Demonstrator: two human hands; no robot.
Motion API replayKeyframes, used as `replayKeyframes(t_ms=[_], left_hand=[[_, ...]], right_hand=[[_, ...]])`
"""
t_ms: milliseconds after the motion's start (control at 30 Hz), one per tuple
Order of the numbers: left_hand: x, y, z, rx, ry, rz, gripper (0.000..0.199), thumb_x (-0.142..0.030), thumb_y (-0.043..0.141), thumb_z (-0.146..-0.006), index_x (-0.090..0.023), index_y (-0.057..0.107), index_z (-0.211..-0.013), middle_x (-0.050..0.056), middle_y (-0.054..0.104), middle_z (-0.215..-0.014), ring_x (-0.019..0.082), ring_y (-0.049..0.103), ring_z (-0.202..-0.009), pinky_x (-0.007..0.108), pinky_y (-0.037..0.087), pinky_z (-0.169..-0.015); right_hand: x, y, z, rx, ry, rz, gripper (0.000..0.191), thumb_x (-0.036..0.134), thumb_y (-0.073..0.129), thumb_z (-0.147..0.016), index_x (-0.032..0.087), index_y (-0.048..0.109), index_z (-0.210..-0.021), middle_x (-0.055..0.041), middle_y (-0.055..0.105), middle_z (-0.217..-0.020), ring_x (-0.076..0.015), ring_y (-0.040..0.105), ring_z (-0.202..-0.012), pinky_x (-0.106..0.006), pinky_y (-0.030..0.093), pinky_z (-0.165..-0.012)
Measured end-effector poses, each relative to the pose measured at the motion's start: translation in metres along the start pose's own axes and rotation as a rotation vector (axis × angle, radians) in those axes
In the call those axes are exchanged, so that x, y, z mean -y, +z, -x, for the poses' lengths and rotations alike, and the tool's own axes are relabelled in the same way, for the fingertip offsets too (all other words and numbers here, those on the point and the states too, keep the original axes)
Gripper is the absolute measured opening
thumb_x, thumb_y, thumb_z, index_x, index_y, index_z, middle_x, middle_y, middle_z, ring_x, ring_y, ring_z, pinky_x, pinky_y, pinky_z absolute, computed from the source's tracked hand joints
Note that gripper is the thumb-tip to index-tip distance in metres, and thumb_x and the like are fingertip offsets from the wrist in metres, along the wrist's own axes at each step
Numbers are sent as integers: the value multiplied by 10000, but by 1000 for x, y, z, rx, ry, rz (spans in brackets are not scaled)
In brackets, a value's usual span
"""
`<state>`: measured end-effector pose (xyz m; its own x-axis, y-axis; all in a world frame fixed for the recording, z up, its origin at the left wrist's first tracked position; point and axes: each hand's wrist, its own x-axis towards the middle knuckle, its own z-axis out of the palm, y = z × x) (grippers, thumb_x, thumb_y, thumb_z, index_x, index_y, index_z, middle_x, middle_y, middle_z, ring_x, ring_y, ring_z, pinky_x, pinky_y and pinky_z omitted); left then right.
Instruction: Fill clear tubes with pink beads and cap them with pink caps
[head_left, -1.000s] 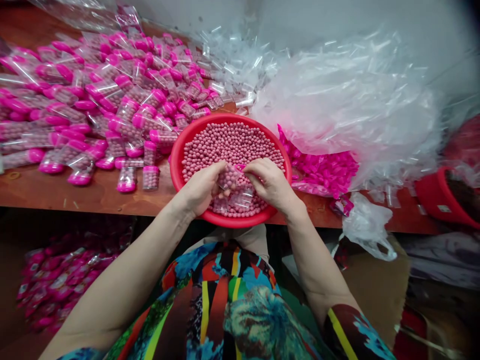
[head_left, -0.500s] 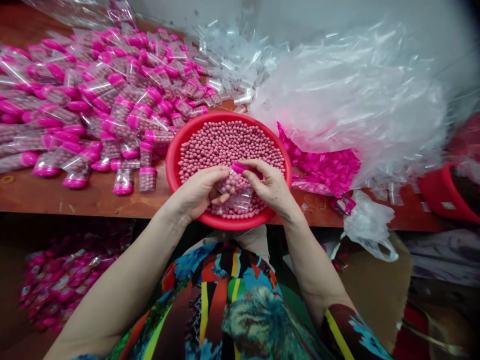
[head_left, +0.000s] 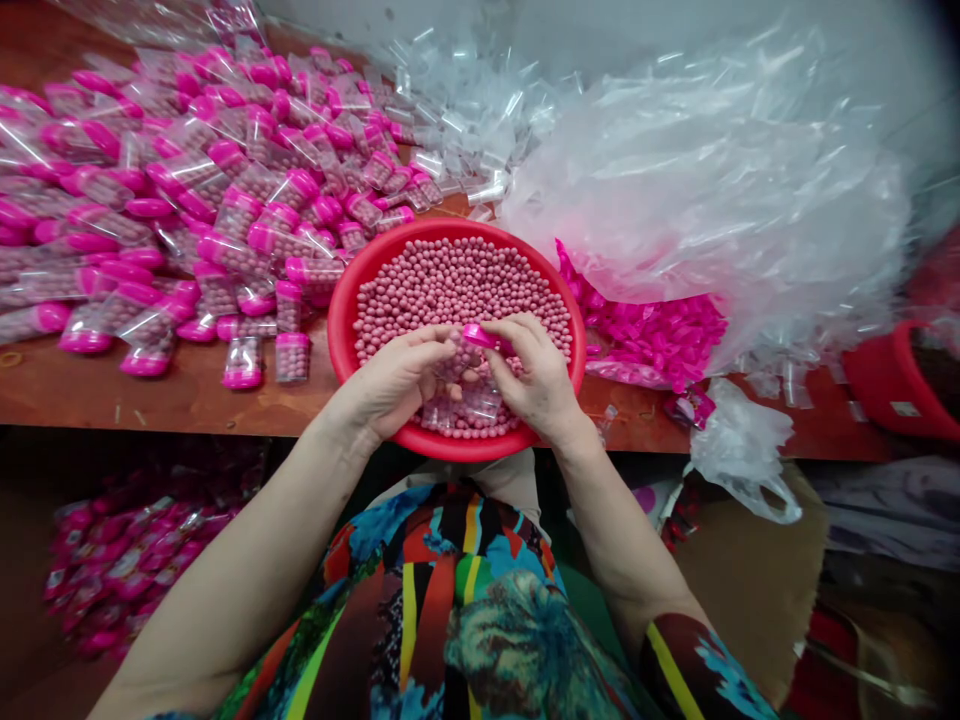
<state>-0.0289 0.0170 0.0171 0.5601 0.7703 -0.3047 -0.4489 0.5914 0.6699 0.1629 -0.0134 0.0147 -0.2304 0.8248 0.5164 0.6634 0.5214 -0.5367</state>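
Note:
A red basin full of pink beads sits at the table's front edge. Over its left part my left hand is closed round a clear container filled with beads. My right hand pinches a bright pink cap at the container's upper end. Whether the cap is fully seated cannot be made out. Below my hands another clear container lies on the beads.
Many filled, pink-capped containers cover the table's left. Clear empty containers lie behind the basin. A large plastic bag and pink caps are at right, with another red basin beyond.
My right hand's fingers have shifted slightly around the cap, and the cap sits more level over the container. The view has moved a little.

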Motion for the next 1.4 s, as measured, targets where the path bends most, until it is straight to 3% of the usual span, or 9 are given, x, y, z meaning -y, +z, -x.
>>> replayKeyframes(t_ms=[167,333,467,800,1100,1267,1400], left_hand=[[0,0,-2,-26,11,93,158,-143,615,-871,-111,733,-971,83,729,-901,194,682,-760,286,544,-604],[1,0,-2,2,13,77,170,-166,612,-910,-105,753,-983,116,754,-977,211,711,-812,277,543,-624],[4,-2,-1,27,41,65,126,-175,718,-872,-106,758,-969,97,739,-950,189,705,-793,251,531,-613],[8,-8,-3,44,88,34,233,-250,819,-828,-129,779,-1023,54,716,-875,130,670,-730,198,479,-588],[15,-6,1,-76,208,-29,233,-311,855,-787,-147,776,-932,32,713,-846,83,600,-659,191,509,-636],[12,-4,5,-38,242,-71,272,-360,869,-773,-153,782,-927,31,690,-829,87,577,-664,177,480,-587],[8,-2,10,47,183,-149,265,-367,868,-763,-146,769,-870,33,670,-737,95,542,-601,193,417,-520]], right_hand=[[7,-2,0,47,159,-201,195,276,631,-983,246,654,-1174,-63,705,-1152,-209,671,-1028,-392,586,-921],[9,7,-5,-80,318,-348,171,342,640,-990,230,678,-1113,-35,746,-1077,-171,705,-969,-324,595,-877],[11,11,-11,-83,298,-293,197,337,615,-997,216,721,-1112,-50,769,-1091,-187,711,-1024,-349,578,-938],[14,11,-18,-79,151,-170,193,264,560,-1015,225,736,-1082,-65,762,-1029,-201,704,-980,-373,579,-897],[27,28,-10,-112,64,-71,241,271,484,-1055,212,711,-1112,-108,720,-1058,-233,667,-1023,-437,579,-931],[29,12,-18,-39,-19,-110,331,440,492,-1064,220,736,-1028,-95,722,-980,-232,676,-958,-418,581,-881],[28,10,-37,-147,205,-378,604,658,249,-1068,265,701,-1146,-46,701,-858,-191,664,-769,-370,579,-766]])
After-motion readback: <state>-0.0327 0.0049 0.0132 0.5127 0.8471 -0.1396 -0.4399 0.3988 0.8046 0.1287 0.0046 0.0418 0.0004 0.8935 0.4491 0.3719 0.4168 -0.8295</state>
